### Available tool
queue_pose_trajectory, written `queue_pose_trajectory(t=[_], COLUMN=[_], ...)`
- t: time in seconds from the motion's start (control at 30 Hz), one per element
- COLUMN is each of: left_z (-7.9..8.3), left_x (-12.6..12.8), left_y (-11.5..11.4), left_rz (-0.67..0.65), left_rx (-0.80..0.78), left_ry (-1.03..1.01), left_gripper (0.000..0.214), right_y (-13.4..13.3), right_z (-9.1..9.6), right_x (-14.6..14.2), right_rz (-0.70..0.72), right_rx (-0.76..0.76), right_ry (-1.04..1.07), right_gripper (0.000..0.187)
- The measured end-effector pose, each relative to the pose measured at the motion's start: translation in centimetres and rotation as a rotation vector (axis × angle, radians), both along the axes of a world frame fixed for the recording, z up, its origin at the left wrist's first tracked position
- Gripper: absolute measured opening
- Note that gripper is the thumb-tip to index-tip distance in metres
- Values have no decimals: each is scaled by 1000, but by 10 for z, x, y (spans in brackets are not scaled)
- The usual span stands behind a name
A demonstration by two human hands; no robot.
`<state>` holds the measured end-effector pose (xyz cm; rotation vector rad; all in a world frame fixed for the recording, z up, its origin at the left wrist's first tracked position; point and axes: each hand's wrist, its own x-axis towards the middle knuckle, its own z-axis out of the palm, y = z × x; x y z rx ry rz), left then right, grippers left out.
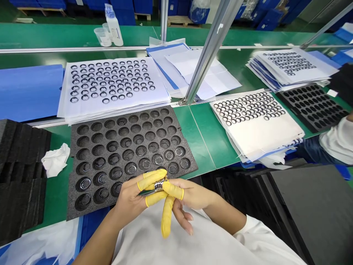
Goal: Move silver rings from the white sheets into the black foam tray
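Just in front of my body, my left hand [135, 193] pinches a short stack of shiny metal rings [159, 185] between thumb and fingers, which wear yellow finger cots. From the other side my right hand [183, 195] closes on the end of the same stack with a yellow-covered thumb; one of its covered fingers points downward and its bare fingers curl loosely. Behind my hands lies a black foam tray [91, 138] with rows of round pockets. Rings sit in many pockets of the nearer rows, while the pockets at the far left look bare. My left hand overlaps the tray's near edge.
Beyond the tray, a paper stack [116, 106] bears rows of rings. A blue sheet [30, 92], crumpled tissue [56, 160] and stacked black foam [22, 176] lie left. A metal post [209, 48] rises behind. Right are another ring-covered stack [273, 132] and a person's sleeve [338, 141].
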<state>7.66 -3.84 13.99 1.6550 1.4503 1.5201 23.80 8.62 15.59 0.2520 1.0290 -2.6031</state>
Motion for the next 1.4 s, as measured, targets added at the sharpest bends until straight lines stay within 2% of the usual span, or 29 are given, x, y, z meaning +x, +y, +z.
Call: queue_pose_trajectory(t=[0.1, 0.23, 0.33, 0.5, 0.7, 0.87, 1.0, 1.2, 1.4], left_z=[0, -2, -2, -1, 1, 1, -2, -2, 2], left_x=[-1, -1, 0, 3, 3, 3, 3, 4, 2], left_y=[0, 0, 0, 0, -1, -2, -1, -1, -1], left_rz=[19, 44, 70, 92, 113, 96, 87, 151, 86], left_rx=[11, 7, 15, 34, 44, 46, 48, 44, 51], left_ry=[7, 5, 2, 28, 55, 42, 37, 32, 52], left_gripper=[54, 52, 52, 53, 55, 54, 54, 44, 48], right_y=[2, 8, 9, 3, -3, -4, -4, -1, -1], right_z=[2, 6, 2, -8, -5, -4, -5, 1, 0], right_x=[0, 2, 4, 6, 3, 1, -2, -5, -6], right_rz=[-19, 34, 0, -65, -103, -107, -107, -51, -54], right_rx=[-25, -54, -94, -8, 84, 71, 87, 111, 94], right_ry=[15, 22, 13, -76, -70, -15, -61, -82, -89], right_gripper=[75, 65, 60, 63, 62, 62, 66, 70, 73])
